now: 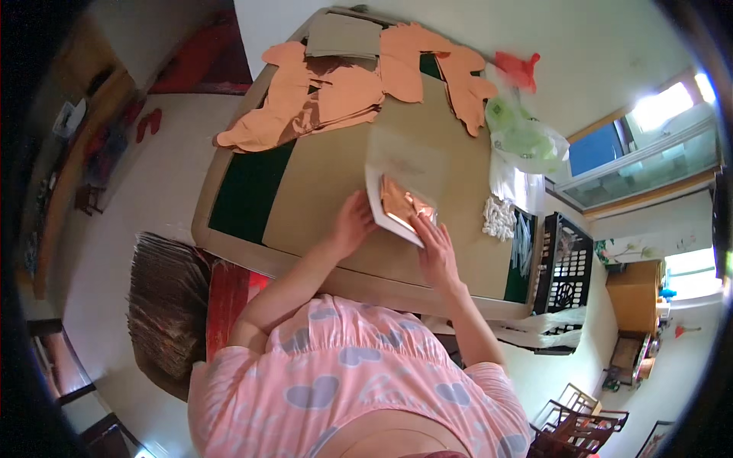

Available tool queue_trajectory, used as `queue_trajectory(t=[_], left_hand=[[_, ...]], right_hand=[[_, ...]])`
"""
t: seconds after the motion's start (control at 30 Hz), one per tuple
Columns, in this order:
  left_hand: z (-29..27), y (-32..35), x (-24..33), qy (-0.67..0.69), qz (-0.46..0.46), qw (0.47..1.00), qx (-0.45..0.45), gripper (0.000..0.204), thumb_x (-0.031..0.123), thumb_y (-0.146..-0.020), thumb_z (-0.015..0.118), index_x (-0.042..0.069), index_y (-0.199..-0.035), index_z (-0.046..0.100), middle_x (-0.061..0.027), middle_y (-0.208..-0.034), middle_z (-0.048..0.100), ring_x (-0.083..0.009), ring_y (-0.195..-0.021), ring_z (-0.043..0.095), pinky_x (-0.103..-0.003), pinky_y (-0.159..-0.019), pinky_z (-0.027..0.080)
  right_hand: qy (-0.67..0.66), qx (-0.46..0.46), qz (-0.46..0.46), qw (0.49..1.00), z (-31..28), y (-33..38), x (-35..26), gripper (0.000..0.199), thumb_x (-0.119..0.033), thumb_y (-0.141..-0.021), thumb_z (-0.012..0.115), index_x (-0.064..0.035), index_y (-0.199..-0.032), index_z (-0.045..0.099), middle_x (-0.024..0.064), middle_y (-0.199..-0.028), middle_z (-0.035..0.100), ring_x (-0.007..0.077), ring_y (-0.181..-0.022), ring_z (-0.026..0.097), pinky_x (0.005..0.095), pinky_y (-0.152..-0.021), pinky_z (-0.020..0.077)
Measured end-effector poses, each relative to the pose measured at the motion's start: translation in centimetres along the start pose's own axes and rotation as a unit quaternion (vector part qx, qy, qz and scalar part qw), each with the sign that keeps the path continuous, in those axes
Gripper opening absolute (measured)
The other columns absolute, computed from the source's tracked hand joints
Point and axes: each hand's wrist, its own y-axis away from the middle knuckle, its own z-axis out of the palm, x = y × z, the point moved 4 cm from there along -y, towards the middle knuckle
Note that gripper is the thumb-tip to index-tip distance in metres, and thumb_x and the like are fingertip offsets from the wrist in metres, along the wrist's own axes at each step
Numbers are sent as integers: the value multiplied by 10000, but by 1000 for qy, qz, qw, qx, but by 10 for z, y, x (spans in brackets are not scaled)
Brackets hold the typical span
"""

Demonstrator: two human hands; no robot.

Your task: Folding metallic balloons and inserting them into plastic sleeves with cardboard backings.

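Over the middle of the brown board, I hold a white card (374, 180), tilted, with a crumpled, shiny copper-coloured foil piece (400, 200) lying on it. My right hand (439, 256) grips the card's right side, fingers laid over the foil. At the card's left edge, my left hand (353, 226) has its fingers bent against it; some fingertips are hidden. A pale, see-through blur, perhaps clear plastic, rises above the card. Along the table's far side lie several flat, wavy-edged copper-coloured foil pieces (347, 91), partly stacked.
A grey-brown card stack (343, 37) lies at the far edge. On the right are a green-and-white plastic bag (527, 133), small white pieces (499, 218), thin pale strips (522, 244) and a black crate (563, 263). Stacked brown sheets (164, 305) stand at lower left.
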Motion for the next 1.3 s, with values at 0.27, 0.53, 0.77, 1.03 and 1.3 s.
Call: queue_trajectory(t=[0.27,0.53,0.77,1.03,1.3], left_hand=[[27,16,-16,133,-118,980,-95,492,467,-991,421,150,-1363,474,-45,-1310,556,-199,-1222,519,-412,-1050,393],[4,-2,-47,-15,-33,999,2,329,198,-970,549,81,-1276,521,-78,-1168,622,-150,-982,635,-304,-817,541],[19,-1,-23,-173,-13,984,36,299,292,-962,550,117,-1205,534,-20,-908,655,-113,-675,647,-262,-497,536],[9,5,-37,-186,-136,971,58,270,308,-946,555,72,-1067,610,-77,-749,680,-166,-617,661,-292,-515,526],[-4,17,-47,-236,-96,967,-24,329,284,-959,564,29,-778,668,-99,-691,682,-218,-542,651,-343,-493,520]], right_hand=[[-23,24,18,999,13,-12,-6,645,43,-827,477,-148,-1442,431,128,-1474,425,308,-1385,366,532,-1141,252],[-30,10,19,999,19,-16,-15,620,45,-840,489,-140,-1430,448,132,-1467,434,309,-1383,372,522,-1125,285],[77,53,-1,996,9,-20,-30,656,-9,-810,618,-151,-1428,449,161,-1410,477,338,-1331,419,533,-1104,301],[52,129,-114,984,-5,-30,-42,163,-73,-739,690,-76,-893,639,79,-855,552,283,-854,546,411,-749,419],[98,148,-92,980,29,-44,-9,143,-73,-738,689,-83,-876,652,66,-835,554,263,-822,542,398,-730,411]])
